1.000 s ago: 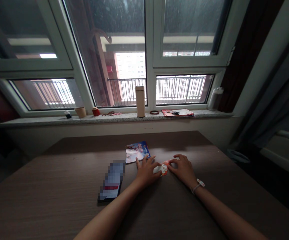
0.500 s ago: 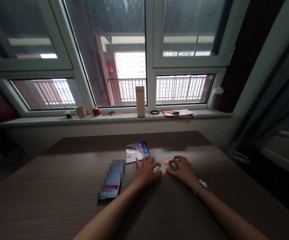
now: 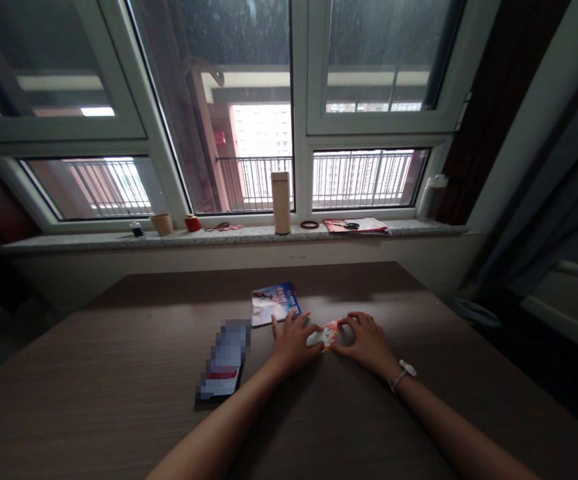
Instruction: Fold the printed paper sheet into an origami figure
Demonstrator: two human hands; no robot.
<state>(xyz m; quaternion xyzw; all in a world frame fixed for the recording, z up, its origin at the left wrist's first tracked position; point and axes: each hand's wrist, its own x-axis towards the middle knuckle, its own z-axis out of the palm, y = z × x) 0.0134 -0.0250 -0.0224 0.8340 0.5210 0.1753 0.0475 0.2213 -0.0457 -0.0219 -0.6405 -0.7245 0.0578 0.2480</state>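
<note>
A small folded piece of red and white paper (image 3: 327, 335) lies on the dark wooden table (image 3: 119, 373) between my two hands. My left hand (image 3: 291, 343) lies flat on the paper's left part, fingers spread and pressing down. My right hand (image 3: 366, 343) rests beside the paper's right edge, its curled fingertips pinching or pressing that edge. A bracelet with a white tag (image 3: 403, 373) sits on my right wrist.
A blue and red picture packet (image 3: 273, 301) lies just beyond my left hand. A phone (image 3: 223, 363) lies to the left. On the window sill (image 3: 43, 241) stand a tall beige flask (image 3: 281, 203), a paper cup (image 3: 161, 224), a small red pot (image 3: 191, 223), scissors on red sheets (image 3: 356, 226).
My right hand has shifted very slightly along the paper's right edge, and its wrist has slid a little to the right. The left hand has stayed in place.
</note>
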